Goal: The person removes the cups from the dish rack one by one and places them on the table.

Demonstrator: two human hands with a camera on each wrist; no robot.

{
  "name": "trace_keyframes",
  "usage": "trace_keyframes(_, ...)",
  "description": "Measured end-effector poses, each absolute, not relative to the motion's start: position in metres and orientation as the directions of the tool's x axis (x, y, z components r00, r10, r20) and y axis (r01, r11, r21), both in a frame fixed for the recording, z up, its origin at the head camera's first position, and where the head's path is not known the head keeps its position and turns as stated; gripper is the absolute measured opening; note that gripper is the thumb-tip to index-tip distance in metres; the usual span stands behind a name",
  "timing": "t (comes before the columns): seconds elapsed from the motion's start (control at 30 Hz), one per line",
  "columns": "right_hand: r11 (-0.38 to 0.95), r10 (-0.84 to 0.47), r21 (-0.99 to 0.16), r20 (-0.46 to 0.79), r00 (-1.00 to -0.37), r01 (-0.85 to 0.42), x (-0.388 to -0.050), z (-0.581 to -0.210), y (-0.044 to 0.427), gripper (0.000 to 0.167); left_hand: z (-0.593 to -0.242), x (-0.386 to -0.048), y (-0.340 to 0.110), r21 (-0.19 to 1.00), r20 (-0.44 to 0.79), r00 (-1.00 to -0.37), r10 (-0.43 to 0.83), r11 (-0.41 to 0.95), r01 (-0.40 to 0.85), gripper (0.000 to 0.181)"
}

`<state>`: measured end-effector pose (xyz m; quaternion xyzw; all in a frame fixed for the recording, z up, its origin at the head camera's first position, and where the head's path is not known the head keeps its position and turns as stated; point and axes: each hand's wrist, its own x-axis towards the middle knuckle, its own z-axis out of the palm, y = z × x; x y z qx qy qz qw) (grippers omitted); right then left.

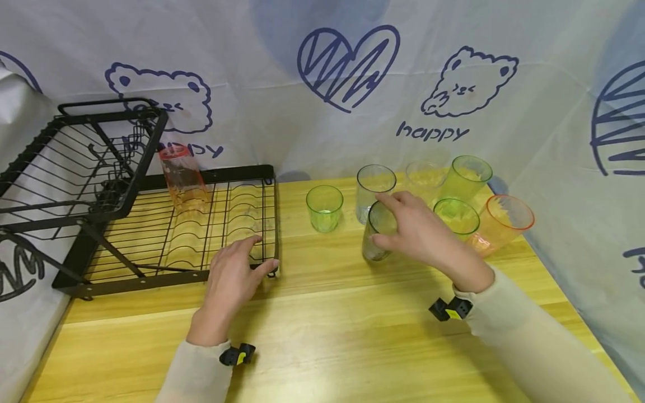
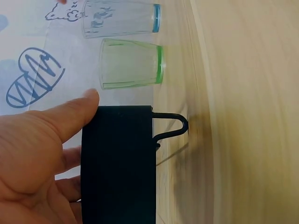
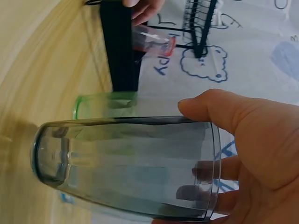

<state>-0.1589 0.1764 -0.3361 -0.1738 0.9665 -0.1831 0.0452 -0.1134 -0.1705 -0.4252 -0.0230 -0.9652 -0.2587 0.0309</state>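
My right hand holds a grey clear tumbler near its rim, with the thumb on one side and fingers on the other. In the right wrist view the tumbler has nothing visible inside; whether its base touches the table I cannot tell. My left hand is at the front right corner of a black dish rack, fingers loosely extended. A red-rimmed tumbler stands upside down in the rack's lower tier. Nearest the grey tumbler are a blue-tinted tumbler and a short green cup.
On the right stand a tall green tumbler, a short green cup, an orange-pink tumbler and a clear glass. The rack's upper tier overhangs its left side. A printed cloth hangs behind the wooden table.
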Motion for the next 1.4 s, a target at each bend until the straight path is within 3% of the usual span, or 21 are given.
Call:
trace_keyframes(0.27,0.897,-0.346,-0.306,-0.043,-0.937,-0.318,-0.162,-0.348,0.180,0.086,-0.424,-0.114,-0.170,0.512,0.046,-0.999,0.011,0.859,0.033,0.069)
trace_keyframes(0.57,0.919,-0.300,-0.299,-0.106,-0.948,-0.258,-0.166,-0.351,0.184,0.089,-0.424,-0.114,-0.170,0.518,0.037,-0.999,0.007,0.855,0.025,0.068)
trace_keyframes(0.9,0.904,-0.343,-0.315,-0.127,-0.931,-0.290,-0.166,-0.351,0.189,0.100,-0.425,-0.115,-0.171,0.516,0.031,-0.999,0.008,0.856,0.023,0.067)
trace_keyframes(1.4,0.917,-0.306,-0.308,-0.138,-0.942,-0.253,-0.169,-0.350,0.189,0.096,-0.423,-0.115,-0.170,0.516,0.025,-1.000,0.005,0.857,0.017,0.068)
